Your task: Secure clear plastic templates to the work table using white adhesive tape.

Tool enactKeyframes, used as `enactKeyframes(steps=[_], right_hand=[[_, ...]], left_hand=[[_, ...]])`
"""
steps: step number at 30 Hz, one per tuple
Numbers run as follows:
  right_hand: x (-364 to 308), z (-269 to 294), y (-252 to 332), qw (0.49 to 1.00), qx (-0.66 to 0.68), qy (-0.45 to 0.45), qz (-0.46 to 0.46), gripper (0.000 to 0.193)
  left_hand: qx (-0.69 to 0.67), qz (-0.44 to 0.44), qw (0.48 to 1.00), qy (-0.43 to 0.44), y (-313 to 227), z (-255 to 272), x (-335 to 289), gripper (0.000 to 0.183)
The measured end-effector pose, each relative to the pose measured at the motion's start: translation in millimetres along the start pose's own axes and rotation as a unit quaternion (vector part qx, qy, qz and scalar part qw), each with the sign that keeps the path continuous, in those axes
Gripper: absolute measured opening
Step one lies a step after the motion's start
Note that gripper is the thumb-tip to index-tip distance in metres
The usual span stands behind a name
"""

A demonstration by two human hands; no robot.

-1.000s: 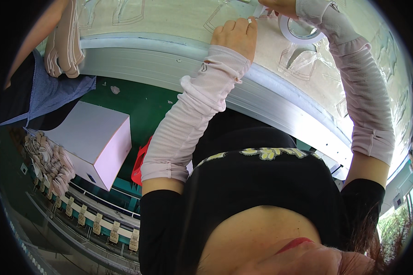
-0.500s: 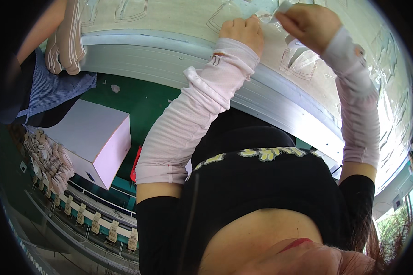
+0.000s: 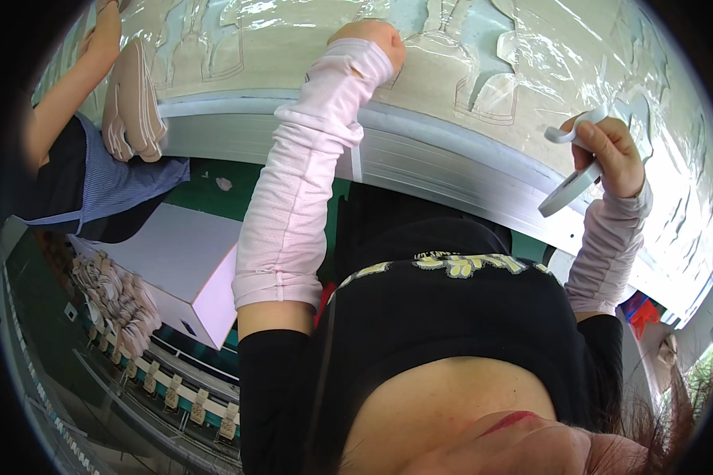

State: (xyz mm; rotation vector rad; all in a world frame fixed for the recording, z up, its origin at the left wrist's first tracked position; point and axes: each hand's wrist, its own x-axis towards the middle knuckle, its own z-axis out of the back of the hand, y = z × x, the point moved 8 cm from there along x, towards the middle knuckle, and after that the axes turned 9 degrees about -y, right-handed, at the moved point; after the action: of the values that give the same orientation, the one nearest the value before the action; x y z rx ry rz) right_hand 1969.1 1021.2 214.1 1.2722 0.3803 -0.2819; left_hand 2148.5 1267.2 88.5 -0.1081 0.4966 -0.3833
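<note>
My right hand (image 3: 615, 154) is closed round a roll of white tape (image 3: 569, 192). A loose end of the tape (image 3: 566, 135) curls out above the roll. The hand is raised over the near edge of the table, to the right. Farther left, my left hand (image 3: 376, 41) is on the film-covered table top (image 3: 428, 87), its back toward me. Its fingers are hidden behind the knuckles. Beneath the shiny clear film lie pale flat pieces, and thin printed outlines (image 3: 487, 115) show near the edge.
At the left, a co-worker's arm (image 3: 79, 99) reaches over the table beside a stack of beige striped pieces (image 3: 133, 107). Below stand a white box (image 3: 186, 245) and a heap of beige pieces (image 3: 119, 301). A metal rail (image 3: 238, 134) runs along the table's front.
My hands have moved apart: the left went left along the table, the right came down and right toward me. The tape roll now shows plainly in the right hand.
</note>
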Motion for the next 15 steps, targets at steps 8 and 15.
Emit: enactKeyframes(steps=[8, 15], right_hand=[[2, -34, -17, 0.999, -0.005, 0.027, -0.036, 0.046], [12, -59, -16, 0.995, -0.061, 0.072, -0.018, 0.038]], left_hand=[[-0.107, 0.019, 0.991, -0.073, 19, 8, 12, 0.033], [-0.077, -0.018, 0.981, -0.176, 36, 41, 31, 0.041]])
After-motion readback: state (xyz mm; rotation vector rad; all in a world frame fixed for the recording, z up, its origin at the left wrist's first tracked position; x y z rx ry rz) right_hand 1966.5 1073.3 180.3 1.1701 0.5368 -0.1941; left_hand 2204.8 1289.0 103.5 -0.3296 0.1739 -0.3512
